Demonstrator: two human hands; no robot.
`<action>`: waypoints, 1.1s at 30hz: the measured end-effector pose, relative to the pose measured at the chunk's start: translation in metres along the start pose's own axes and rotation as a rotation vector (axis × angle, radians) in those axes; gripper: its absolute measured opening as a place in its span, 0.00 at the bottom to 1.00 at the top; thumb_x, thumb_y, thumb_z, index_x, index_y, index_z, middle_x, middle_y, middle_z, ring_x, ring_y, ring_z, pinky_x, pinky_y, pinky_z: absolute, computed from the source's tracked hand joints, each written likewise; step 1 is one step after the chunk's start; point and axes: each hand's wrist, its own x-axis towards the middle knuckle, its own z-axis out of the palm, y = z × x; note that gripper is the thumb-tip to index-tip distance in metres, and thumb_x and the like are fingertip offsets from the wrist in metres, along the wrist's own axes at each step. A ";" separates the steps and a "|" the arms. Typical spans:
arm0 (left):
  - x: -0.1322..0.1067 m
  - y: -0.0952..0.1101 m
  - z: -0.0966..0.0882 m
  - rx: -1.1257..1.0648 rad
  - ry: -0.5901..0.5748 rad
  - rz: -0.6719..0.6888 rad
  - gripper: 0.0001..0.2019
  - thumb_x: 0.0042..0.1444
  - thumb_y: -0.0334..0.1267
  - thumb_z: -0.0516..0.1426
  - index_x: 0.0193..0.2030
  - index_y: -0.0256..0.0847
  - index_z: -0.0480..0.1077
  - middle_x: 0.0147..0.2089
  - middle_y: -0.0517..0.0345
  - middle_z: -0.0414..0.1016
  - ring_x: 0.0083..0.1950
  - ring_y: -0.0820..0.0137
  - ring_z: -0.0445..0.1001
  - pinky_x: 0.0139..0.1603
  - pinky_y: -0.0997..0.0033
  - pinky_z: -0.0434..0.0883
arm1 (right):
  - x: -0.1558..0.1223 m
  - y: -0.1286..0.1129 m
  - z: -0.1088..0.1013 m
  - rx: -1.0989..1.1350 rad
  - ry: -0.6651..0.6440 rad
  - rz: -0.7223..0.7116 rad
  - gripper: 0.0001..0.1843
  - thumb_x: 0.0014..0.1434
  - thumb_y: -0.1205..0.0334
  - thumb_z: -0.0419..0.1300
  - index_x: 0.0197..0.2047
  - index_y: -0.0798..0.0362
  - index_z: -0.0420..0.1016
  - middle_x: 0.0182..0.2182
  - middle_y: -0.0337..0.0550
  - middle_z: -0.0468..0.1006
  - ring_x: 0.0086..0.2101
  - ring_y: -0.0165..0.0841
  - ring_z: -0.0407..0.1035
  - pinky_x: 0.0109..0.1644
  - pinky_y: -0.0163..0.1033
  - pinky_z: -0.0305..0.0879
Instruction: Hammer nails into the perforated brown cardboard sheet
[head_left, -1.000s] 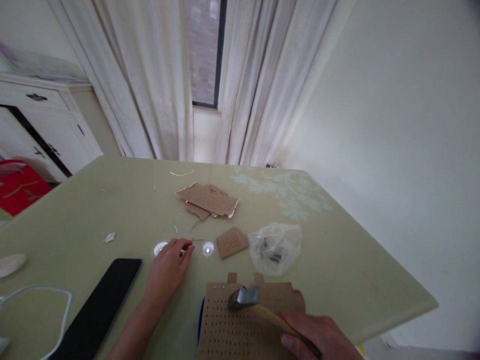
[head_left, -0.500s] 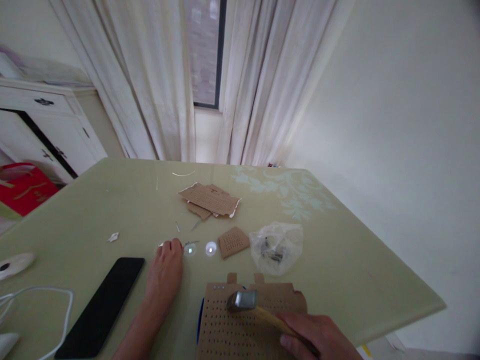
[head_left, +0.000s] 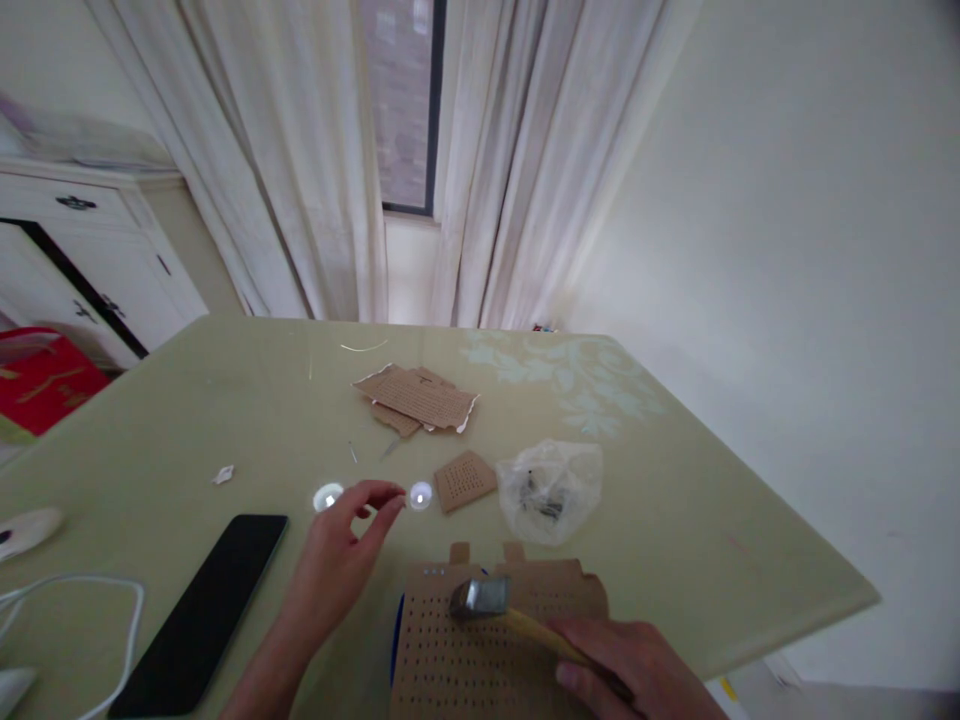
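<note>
My right hand (head_left: 622, 660) grips the wooden handle of a hammer (head_left: 481, 598). Its metal head rests over a brown cardboard sheet (head_left: 480, 660) pierced with rows of holes. Several small shiny dots line the sheet's top left edge, and something blue shows beneath its left side. Thumb and forefinger of my left hand (head_left: 349, 540) come together in a pinch above the table; whatever lies between them is too small to make out. Close to that hand are two small round clear dishes (head_left: 421, 496), each with a bright glint; the left one is partly behind it.
A clear plastic bag (head_left: 551, 492) with dark small pieces lies beside a cardboard scrap (head_left: 465, 482). Torn cardboard pieces (head_left: 420, 395) are stacked farther back. A black phone (head_left: 206, 610) and a white cable (head_left: 139, 625) lie at left, and a white paper bit (head_left: 223, 475) beyond.
My left hand has lifted from the table and moved right, its thumb and forefinger now pinched. The hammer and my right hand stay nearly in place over the cardboard.
</note>
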 end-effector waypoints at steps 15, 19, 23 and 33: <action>-0.024 0.025 0.020 -0.141 -0.303 0.330 0.09 0.74 0.38 0.56 0.42 0.47 0.78 0.40 0.61 0.82 0.43 0.65 0.78 0.48 0.68 0.71 | -0.002 -0.001 0.001 -0.022 -0.015 0.076 0.14 0.75 0.52 0.57 0.49 0.42 0.85 0.39 0.39 0.90 0.39 0.38 0.83 0.44 0.34 0.73; -0.026 0.025 0.022 -0.104 -0.264 0.409 0.10 0.74 0.36 0.56 0.43 0.46 0.78 0.40 0.59 0.82 0.42 0.64 0.78 0.46 0.68 0.71 | -0.001 0.000 0.002 -0.012 -0.032 0.071 0.14 0.74 0.53 0.56 0.51 0.42 0.84 0.42 0.40 0.90 0.42 0.39 0.84 0.46 0.35 0.73; -0.027 0.028 0.021 -0.078 -0.270 0.455 0.11 0.75 0.35 0.54 0.44 0.46 0.78 0.40 0.57 0.82 0.42 0.64 0.79 0.44 0.69 0.73 | -0.001 0.002 0.004 -0.021 -0.005 0.044 0.15 0.75 0.51 0.56 0.50 0.43 0.85 0.37 0.39 0.89 0.38 0.38 0.84 0.43 0.35 0.73; -0.032 0.029 0.022 -0.025 -0.268 0.485 0.11 0.74 0.32 0.54 0.45 0.46 0.78 0.44 0.57 0.81 0.44 0.66 0.80 0.46 0.71 0.74 | 0.003 -0.020 -0.027 -0.060 0.282 -0.053 0.21 0.77 0.44 0.54 0.59 0.43 0.84 0.48 0.46 0.90 0.45 0.41 0.85 0.49 0.38 0.79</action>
